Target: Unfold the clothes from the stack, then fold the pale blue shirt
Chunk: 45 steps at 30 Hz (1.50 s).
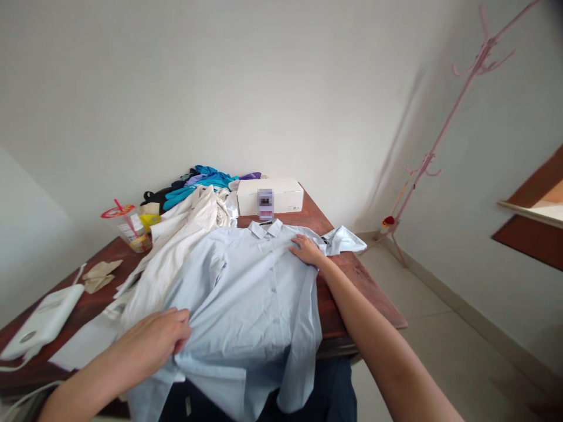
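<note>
A light blue button-up shirt (250,293) lies front side up on the dark wooden table, its collar toward the wall and its lower part hanging over the near edge. My left hand (169,328) is closed on the shirt's left side near the hem, with the fingertips partly hidden. On the upper right of the shirt, near the shoulder, my right hand (308,251) rests flat with fingers spread. One sleeve end (345,240) lies bunched beyond it, and the other sleeve's full course is hard to make out.
White clothing (189,223) and a pile of blue and dark clothes (200,183) lie at left and back. A white box (281,193) stands behind the collar. A plastic cup (132,228), crumpled paper (100,275) and a white power bank (44,322) sit left. A pink coat rack (440,140) stands right.
</note>
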Tool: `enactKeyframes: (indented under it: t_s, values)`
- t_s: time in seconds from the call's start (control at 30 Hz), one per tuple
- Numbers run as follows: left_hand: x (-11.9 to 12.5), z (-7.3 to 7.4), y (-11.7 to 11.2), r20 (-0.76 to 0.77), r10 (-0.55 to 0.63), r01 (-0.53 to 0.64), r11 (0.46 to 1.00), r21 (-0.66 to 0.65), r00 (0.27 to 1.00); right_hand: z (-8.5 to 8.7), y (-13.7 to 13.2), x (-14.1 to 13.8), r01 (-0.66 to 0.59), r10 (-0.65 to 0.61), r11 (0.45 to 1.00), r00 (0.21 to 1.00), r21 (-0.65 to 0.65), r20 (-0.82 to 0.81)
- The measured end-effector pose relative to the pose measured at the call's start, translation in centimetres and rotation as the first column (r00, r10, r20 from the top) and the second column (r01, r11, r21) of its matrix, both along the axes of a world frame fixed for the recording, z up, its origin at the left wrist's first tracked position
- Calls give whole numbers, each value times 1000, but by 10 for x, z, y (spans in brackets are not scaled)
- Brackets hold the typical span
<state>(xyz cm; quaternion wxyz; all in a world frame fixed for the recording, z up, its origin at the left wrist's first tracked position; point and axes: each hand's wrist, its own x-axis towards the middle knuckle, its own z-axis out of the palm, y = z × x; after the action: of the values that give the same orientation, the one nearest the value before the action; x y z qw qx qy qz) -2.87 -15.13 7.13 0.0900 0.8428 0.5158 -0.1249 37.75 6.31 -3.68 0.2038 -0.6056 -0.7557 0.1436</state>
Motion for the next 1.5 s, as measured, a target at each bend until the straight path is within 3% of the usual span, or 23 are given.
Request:
enactKeyframes:
  t_s: [0.07,0.23,0.33,0.47,0.6,0.7,0.9,1.1,1.2,1.33,1.5]
  values:
    - [6,8,-2,11,4,-4,999,-35,1000,-1,0,0,0,0,1000,1000,6,-11]
    - [46,38,1,224,-110,115,993,-10,968,-2,0,1,-2,3,1000,1000,21,-29]
    - [75,41,20,314,-180,177,983,38,932,-3,1,1,-7,8,1000,1000,22,-29]
    - [106,9,69,335,-252,234,968,94,908,-3,4,2,-11,12,1000,999,20,-33]
    - [131,-34,117,279,-181,160,982,96,943,-2,7,8,4,-4,1000,999,16,-36]
    - [146,-53,134,245,-112,116,993,-2,963,-1,8,14,27,-26,1000,999,12,-28]
    - [159,-57,136,181,0,21,994,-112,984,9,0,8,30,-30,999,1000,20,-2]
    - [162,-50,142,130,19,4,985,-170,991,18,-20,-21,-272,273,962,956,25,-108]
    - [165,-56,139,128,30,-7,985,-174,991,15,-23,-28,-331,329,944,937,8,-116]
    - [167,-74,126,203,27,-20,999,-33,979,11,-19,-23,-365,359,930,927,-45,-114]
    - [161,-93,108,281,-163,100,969,227,946,18,-18,-14,-431,425,881,902,-195,-72]
